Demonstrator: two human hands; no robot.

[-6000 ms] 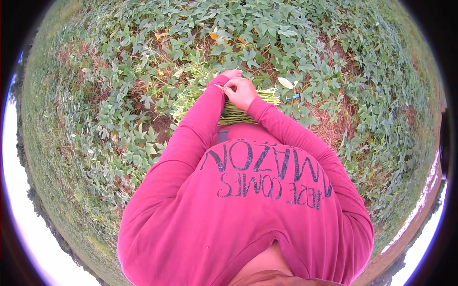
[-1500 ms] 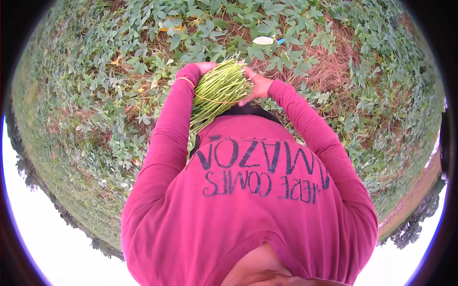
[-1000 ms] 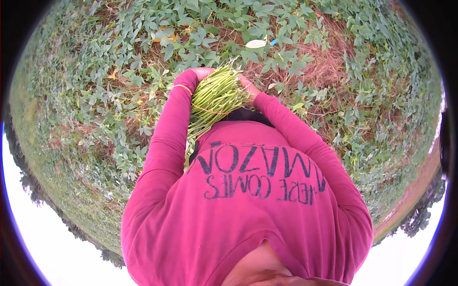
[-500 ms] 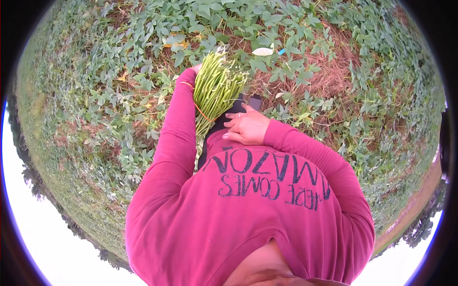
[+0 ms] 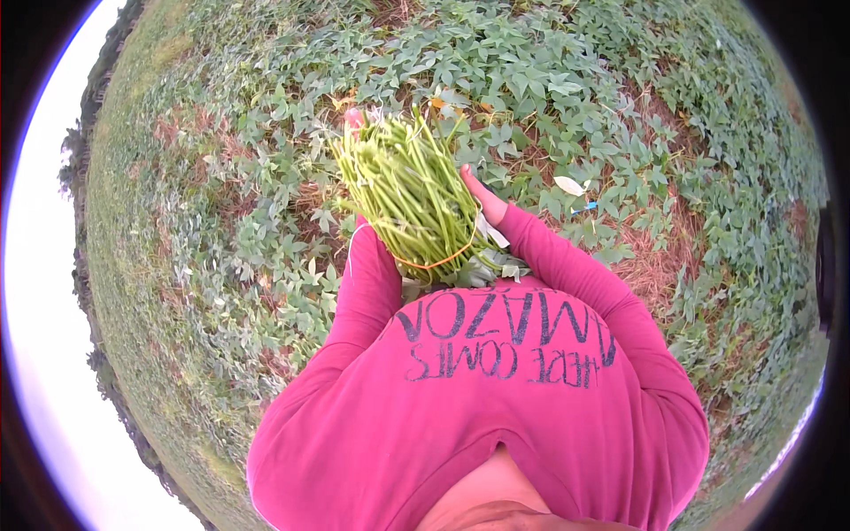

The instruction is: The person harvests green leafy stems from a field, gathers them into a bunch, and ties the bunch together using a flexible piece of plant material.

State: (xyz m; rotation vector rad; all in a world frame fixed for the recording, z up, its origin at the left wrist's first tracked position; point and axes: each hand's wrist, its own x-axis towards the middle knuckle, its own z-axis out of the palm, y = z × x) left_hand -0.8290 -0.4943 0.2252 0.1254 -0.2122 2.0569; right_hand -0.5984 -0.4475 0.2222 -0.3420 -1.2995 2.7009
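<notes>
A thick bundle of green leafy stems is held up in front of my chest, its cut ends pointing away from me. An orange rubber band circles it near my body, where some leaves stick out. My left hand grips it from the left and is mostly hidden; only a bit shows at the far end. On the right side, my right hand is closed around the bundle, its other fingers hidden behind the stems. A white strip lies against the bundle by my right wrist.
Low green vines with lobed leaves cover the ground all around. Dry brown straw shows between them on the right. A pale oval object and a small blue piece lie among the leaves there.
The bundle has come up closer and turned in my hands. My right hand has moved from my lap to the bundle's right side. The view has shifted left.
</notes>
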